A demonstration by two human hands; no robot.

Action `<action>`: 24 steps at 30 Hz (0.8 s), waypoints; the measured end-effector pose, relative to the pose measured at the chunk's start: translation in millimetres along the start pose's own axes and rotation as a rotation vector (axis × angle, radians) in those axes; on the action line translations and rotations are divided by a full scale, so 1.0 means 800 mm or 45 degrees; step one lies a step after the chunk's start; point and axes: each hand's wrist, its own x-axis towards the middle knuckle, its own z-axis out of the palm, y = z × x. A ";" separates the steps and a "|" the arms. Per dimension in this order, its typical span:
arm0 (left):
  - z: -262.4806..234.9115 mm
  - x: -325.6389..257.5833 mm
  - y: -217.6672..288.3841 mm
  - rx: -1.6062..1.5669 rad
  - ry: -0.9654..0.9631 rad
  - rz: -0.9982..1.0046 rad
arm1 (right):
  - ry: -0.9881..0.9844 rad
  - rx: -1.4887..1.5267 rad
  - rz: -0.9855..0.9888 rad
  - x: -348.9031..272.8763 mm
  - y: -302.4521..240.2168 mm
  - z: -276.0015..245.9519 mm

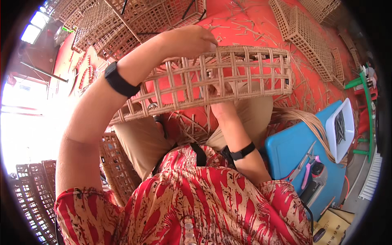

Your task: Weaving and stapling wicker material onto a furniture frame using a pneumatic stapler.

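Note:
A long tan wicker panel [241,71], open-latticed with braided edges, lies across in front of me above my knees. My left hand [194,41] bends over its far rim, fingers curled down and closed at the edge; a whitish patch shows at a fingertip. Coming up from below, my right hand [220,89] is inside the panel, partly covered by its lattice strands. Its fingers look bent and closed, but what they hold is hidden.
A blue table [281,141] on the right carries scissors [302,163], a grey-and-pink tool [316,173], a bundle of cane strands [304,118] and a white tray [341,130] of dark pieces. Wicker baskets [310,45] stand around on the red floor, with cane scraps [241,28] scattered.

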 end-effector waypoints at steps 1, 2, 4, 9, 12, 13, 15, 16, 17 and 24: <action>-0.004 0.005 0.003 0.034 -0.125 -0.028 | -0.051 0.087 0.031 0.007 0.002 0.007; -0.004 0.014 0.003 -0.063 -0.177 -0.089 | -0.019 0.167 0.029 0.018 0.002 0.005; -0.018 0.009 0.007 -0.269 -0.316 -0.264 | -0.056 0.128 0.003 0.019 0.005 0.011; -0.032 -0.001 0.013 -0.247 -0.482 -0.257 | -0.257 0.022 -0.033 0.012 0.000 0.024; -0.032 0.001 0.017 -0.289 -0.547 -0.222 | -0.149 0.043 -0.023 0.004 -0.005 0.036; -0.031 0.002 0.019 -0.286 -0.582 -0.238 | -0.105 0.094 -0.005 -0.001 -0.006 0.038; -0.030 0.003 0.024 -0.304 -0.618 -0.262 | -0.084 0.136 0.003 -0.010 -0.009 0.039; -0.030 0.003 0.026 -0.309 -0.636 -0.278 | -0.110 0.126 -0.011 -0.015 -0.011 0.037; -0.030 0.002 0.030 -0.316 -0.645 -0.282 | -0.133 0.114 -0.025 -0.020 -0.014 0.035; -0.025 -0.014 0.048 -0.152 -0.545 -0.075 | -0.192 0.124 -0.045 -0.042 -0.022 0.028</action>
